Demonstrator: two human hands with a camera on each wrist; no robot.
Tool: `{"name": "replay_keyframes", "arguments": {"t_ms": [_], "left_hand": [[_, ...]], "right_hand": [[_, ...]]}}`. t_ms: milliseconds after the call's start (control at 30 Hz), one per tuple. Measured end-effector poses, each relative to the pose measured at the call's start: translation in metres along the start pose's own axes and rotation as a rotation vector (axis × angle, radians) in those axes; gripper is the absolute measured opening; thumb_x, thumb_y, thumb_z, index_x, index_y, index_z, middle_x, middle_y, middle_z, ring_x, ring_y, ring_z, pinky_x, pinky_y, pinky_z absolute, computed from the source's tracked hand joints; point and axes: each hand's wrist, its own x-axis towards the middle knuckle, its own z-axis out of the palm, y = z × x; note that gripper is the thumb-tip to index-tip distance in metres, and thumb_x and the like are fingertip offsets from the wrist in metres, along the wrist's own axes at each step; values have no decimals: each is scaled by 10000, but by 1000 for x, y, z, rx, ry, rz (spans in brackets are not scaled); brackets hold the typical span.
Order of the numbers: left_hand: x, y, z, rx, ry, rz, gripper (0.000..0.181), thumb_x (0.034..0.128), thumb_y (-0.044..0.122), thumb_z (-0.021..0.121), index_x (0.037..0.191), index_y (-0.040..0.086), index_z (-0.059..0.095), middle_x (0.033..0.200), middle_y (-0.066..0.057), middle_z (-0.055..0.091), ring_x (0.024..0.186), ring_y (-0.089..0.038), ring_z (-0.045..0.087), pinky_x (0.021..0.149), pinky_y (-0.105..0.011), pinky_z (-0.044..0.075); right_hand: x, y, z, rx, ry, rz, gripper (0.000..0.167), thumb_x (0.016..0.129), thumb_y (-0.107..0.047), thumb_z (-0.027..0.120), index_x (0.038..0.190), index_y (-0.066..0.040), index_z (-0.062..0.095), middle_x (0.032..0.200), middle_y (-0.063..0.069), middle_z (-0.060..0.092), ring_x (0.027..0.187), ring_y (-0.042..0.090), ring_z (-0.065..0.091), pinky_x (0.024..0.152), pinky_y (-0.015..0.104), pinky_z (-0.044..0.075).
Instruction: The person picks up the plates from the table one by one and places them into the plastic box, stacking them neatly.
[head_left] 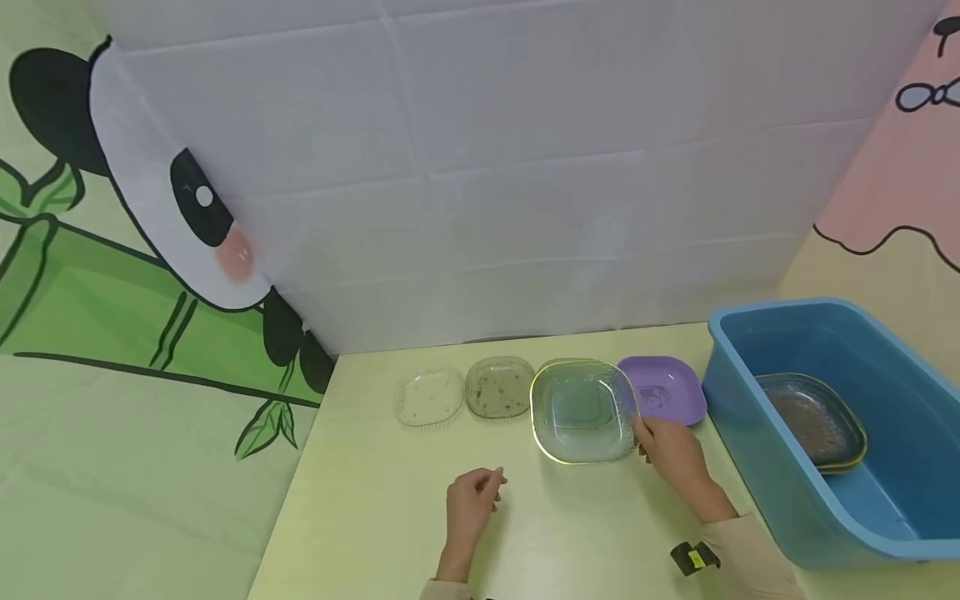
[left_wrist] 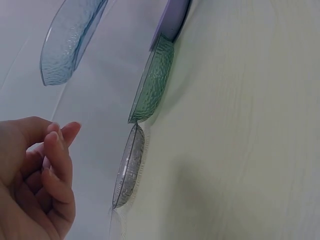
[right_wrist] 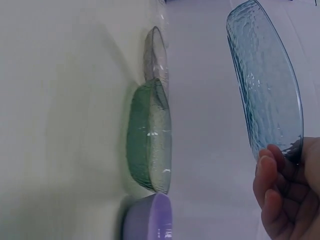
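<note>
Clamped with the right hand's (head_left: 675,457) fingers by its edge, raised above the desk (head_left: 360,521): a blue dish (head_left: 573,446), right of and below centre in the head view. Holding the left hand (head_left: 472,504) near bottom centre, fingers loosely curled, tips close together. Lined up beyond, left to right: clear dish (head_left: 429,397), grey dish (head_left: 498,387), green dish (right_wrist: 142,137), purple dish (head_left: 678,385). At lower right, a tub (head_left: 761,475) with a dark dish (head_left: 813,417) inside.

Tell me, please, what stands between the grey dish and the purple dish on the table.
A green dish stands between them, as the left wrist view shows.
</note>
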Motion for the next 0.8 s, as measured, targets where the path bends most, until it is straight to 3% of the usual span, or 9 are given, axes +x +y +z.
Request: {"name": "replay_keyframes", "arguments": {"t_ms": [233, 567, 800], "left_hand": [[-2, -5, -8, -24, 28, -13, 258, 878, 219, 611, 760, 7, 697, 559, -95, 605, 413, -55, 489, 423, -192, 403], [6, -3, -15, -38, 43, -9, 267, 884, 233, 604, 773, 9, 699, 571, -93, 613, 424, -56, 493, 422, -194, 395], [3, -9, -18, -25, 26, -41, 259, 881, 225, 605, 773, 9, 698, 557, -55, 600, 425, -55, 489, 414, -186, 380]], "right_hand": [[14, -19, -32, -24, 52, -56, 391, 969, -248, 433, 614, -108, 517, 538, -7, 552, 466, 87, 444, 454, 268, 334], [25, -27, -80, -141, 215, -161, 369, 940, -201, 477, 579, -122, 489, 506, 18, 568, 438, 149, 483, 412, 294, 305], [16, -29, -125, -189, 190, -163, 407, 978, -229, 404, 587, -126, 450, 500, -16, 502, 423, 125, 393, 407, 280, 254]]}}
